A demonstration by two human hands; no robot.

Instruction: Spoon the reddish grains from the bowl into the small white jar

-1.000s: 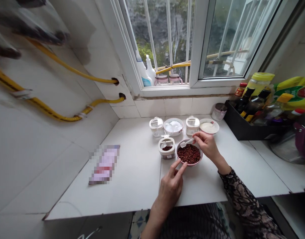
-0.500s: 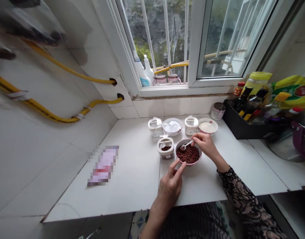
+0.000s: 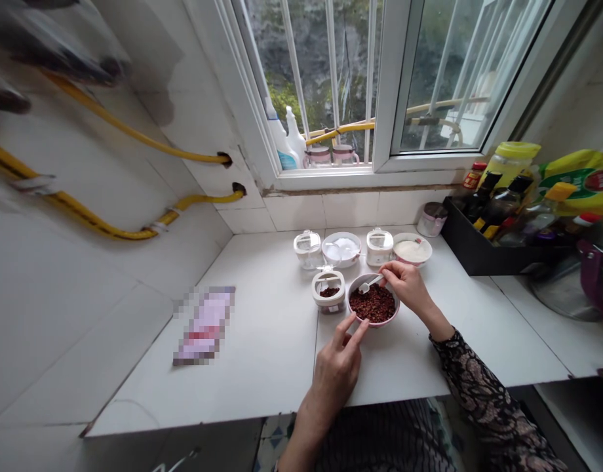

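My right hand (image 3: pixel 404 283) pinches the handle of a small white spoon (image 3: pixel 372 283), whose head rests at the far side of a bowl (image 3: pixel 380 324) of dark red dried peppercorns (image 3: pixel 373 305). My left hand (image 3: pixel 338 360) is open, two fingers stretched out to the bowl's near rim. Just left of the bowl stands a small clear seasoning jar (image 3: pixel 329 292) with a white rim, its lid raised and some of the same peppercorns inside. Whether the spoon's head carries any is hard to make out.
Behind are two similar jars (image 3: pixel 308 250), a bowl of white grains (image 3: pixel 341 250) and a bowl of cream-coloured grains (image 3: pixel 412 250). A lidded jar (image 3: pixel 432 219) and a black box of bottles (image 3: pixel 483 252) stand at right. A blurred pinkish packet (image 3: pixel 206 328) lies left.
The spoon's head has shifted very slightly within the bowl. My left hand stays at the rim, and the jars and bowls keep their places.
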